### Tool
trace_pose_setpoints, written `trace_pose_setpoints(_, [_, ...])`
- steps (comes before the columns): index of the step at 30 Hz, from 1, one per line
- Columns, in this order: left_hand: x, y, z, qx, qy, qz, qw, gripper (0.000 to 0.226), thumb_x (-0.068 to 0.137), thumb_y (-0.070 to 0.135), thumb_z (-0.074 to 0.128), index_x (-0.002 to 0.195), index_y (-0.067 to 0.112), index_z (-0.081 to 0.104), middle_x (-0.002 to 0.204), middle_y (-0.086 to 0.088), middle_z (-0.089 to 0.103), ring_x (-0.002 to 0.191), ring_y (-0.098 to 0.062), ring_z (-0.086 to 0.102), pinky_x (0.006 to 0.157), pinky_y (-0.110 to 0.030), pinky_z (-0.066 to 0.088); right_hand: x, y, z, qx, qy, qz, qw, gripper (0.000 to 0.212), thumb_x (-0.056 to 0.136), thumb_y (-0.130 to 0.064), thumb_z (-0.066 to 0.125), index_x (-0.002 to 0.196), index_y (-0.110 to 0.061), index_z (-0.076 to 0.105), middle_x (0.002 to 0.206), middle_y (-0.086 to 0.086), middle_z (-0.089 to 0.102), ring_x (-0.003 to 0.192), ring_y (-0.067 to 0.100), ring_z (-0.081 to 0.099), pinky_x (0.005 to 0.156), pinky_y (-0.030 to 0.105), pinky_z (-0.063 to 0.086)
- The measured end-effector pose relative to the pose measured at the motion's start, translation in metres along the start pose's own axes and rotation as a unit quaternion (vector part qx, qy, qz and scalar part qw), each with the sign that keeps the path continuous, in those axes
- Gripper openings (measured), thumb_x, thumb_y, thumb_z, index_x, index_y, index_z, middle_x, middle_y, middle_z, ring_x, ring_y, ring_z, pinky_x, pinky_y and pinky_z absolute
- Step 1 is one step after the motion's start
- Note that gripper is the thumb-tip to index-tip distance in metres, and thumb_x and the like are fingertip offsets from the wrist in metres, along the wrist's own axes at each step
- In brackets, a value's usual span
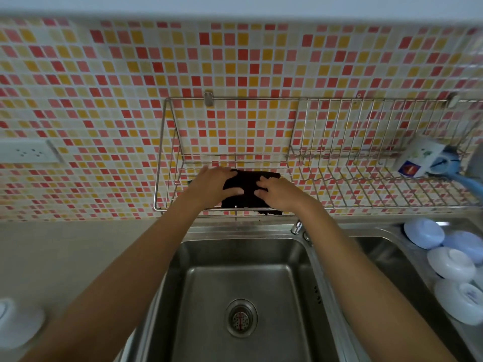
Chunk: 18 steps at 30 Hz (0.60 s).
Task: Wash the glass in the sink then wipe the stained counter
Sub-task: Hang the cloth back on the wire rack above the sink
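While both hands are laid on a dark cloth on the wall rack, the step in hand is judged to concern the wiping cloth, either fetched for the stained bench or spread out to dry; which of the two cannot be told. No glass can be made out in the sink, whose left basin is seen bare down to one drain.

At the far left one wall socket is seen, and at the near left one white dish on the bench. The left hand is pressed on the cloth with fingers spread, its grip released. The right hand is likewise laid flat, nothing clenched. If wiping remains, the cloth must next be gathered and carried down. To the right, one tap, one mug on the rack and four upturned bowls are counted.
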<state>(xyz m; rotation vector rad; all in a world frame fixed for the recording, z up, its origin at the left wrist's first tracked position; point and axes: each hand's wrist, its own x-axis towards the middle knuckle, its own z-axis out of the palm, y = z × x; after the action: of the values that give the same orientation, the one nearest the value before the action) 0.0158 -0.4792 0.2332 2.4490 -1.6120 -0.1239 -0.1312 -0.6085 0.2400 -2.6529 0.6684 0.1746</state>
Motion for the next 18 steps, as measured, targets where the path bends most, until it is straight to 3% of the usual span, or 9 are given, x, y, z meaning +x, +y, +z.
trace_pose_setpoints(2, [-0.012, -0.003, -0.001, -0.006, 0.057, -0.054, 0.997, 0.062, 0.095, 0.052, 0.044, 0.146, 0.017, 0.037, 0.155, -0.009, 0.029, 0.143, -0.028, 0.024, 0.117, -0.044, 0.017, -0.003, -0.001, 0.004, 0.011, 0.024, 0.003, 1.0, 0.061, 0.1, -0.043, 0.04, 0.151, -0.016, 0.02, 0.16, 0.006, 0.01, 0.146, 0.027, 0.007, 0.116, 0.039, 0.009])
trace_pose_setpoints(5, [-0.028, -0.014, 0.002, -0.064, 0.04, -0.134, 0.988, 0.064, 0.096, 0.048, 0.045, 0.148, 0.014, 0.029, 0.157, -0.016, 0.021, 0.146, -0.034, 0.015, 0.118, -0.045, 0.017, -0.003, 0.0, 0.005, 0.052, -0.002, 0.013, 0.999, 0.071, 0.096, -0.045, 0.049, 0.152, -0.028, 0.009, 0.16, 0.005, 0.002, 0.147, 0.027, -0.003, 0.117, 0.042, 0.006])
trace_pose_setpoints(8, [-0.033, -0.021, 0.002, -0.139, 0.037, -0.141, 0.98, 0.061, 0.095, 0.036, 0.055, 0.146, 0.01, 0.034, 0.148, -0.016, 0.04, 0.136, -0.033, 0.037, 0.112, -0.041, 0.032, 0.0, 0.0, 0.0, 0.043, -0.041, 0.02, 0.998, 0.065, 0.098, -0.036, 0.049, 0.152, -0.031, 0.013, 0.16, 0.004, -0.001, 0.146, 0.027, -0.005, 0.116, 0.042, 0.006])
trace_pose_setpoints(10, [-0.035, -0.017, -0.001, -0.166, 0.085, -0.134, 0.973, 0.054, 0.092, 0.023, 0.062, 0.14, 0.007, 0.044, 0.14, -0.017, 0.05, 0.126, -0.032, 0.048, 0.105, -0.037, 0.038, 0.001, 0.002, -0.002, 0.046, -0.046, 0.021, 0.998, 0.062, 0.099, -0.025, 0.049, 0.151, -0.029, 0.016, 0.16, 0.004, 0.0, 0.146, 0.027, -0.006, 0.116, 0.041, 0.008])
trace_pose_setpoints(14, [-0.038, -0.017, -0.001, -0.153, 0.159, -0.129, 0.967, 0.049, 0.089, 0.015, 0.065, 0.134, 0.004, 0.05, 0.135, -0.019, 0.051, 0.122, -0.034, 0.049, 0.106, -0.039, 0.038, -0.002, 0.007, 0.0, 0.073, -0.014, 0.018, 0.997, 0.059, 0.097, -0.006, 0.046, 0.149, -0.027, 0.027, 0.16, 0.003, 0.006, 0.147, 0.025, -0.001, 0.113, 0.032, 0.018])
trace_pose_setpoints(16, [-0.037, -0.016, -0.002, -0.142, 0.126, -0.126, 0.974, 0.049, 0.092, 0.023, 0.061, 0.135, 0.005, 0.049, 0.137, -0.019, 0.049, 0.125, -0.034, 0.047, 0.107, -0.041, 0.037, -0.005, 0.004, 0.003, 0.066, 0.002, 0.006, 0.998, 0.051, 0.099, -0.018, 0.043, 0.148, -0.026, 0.03, 0.16, 0.002, 0.009, 0.147, 0.023, 0.002, 0.113, 0.033, 0.017])
trace_pose_setpoints(18, [-0.034, -0.013, -0.004, -0.111, 0.035, -0.112, 0.987, 0.048, 0.098, 0.035, 0.048, 0.136, 0.005, 0.046, 0.143, -0.018, 0.044, 0.132, -0.034, 0.038, 0.109, -0.041, 0.03, -0.007, -0.001, 0.005, 0.041, -0.026, -0.004, 0.999, 0.049, 0.103, -0.033, 0.033, 0.15, -0.023, 0.025, 0.16, 0.001, 0.007, 0.147, 0.022, 0.003, 0.117, 0.039, 0.007])
